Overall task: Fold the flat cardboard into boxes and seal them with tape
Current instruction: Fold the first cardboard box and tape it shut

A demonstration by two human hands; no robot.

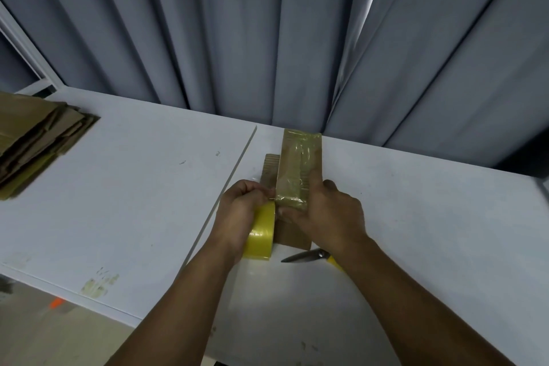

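Where our left hand (237,211) closes: fingers curled round the yellow tape roll (260,236), thumb and forefinger pinched together at the box's near left corner; we cannot make out the tape strand between them.
Right hand (329,214): we grip the near end of the box, forefinger laid straight along its top, thumb across the taped near edge, the other fingers curled at its right side.
Box (297,169): narrow brown cardboard, standing on the table between our hands and running away from us; glossy tape covers its top face, wrinkled in places.
Corrugated flap (270,166): touching the box's left side, lower than its top.
Tape roll, position: on edge, against the box's near left corner.
Scissors (306,255): flat on the table just nearer us than the box, blades shut and pointing left, yellow handle partly hidden under our right wrist.
Table (133,187): white, scuffed, a seam running through it left of the box.
Flat cardboard stack (38,140): far left of the table, well apart from the box.
Curtain (237,24): grey, pleated, hanging behind the table.
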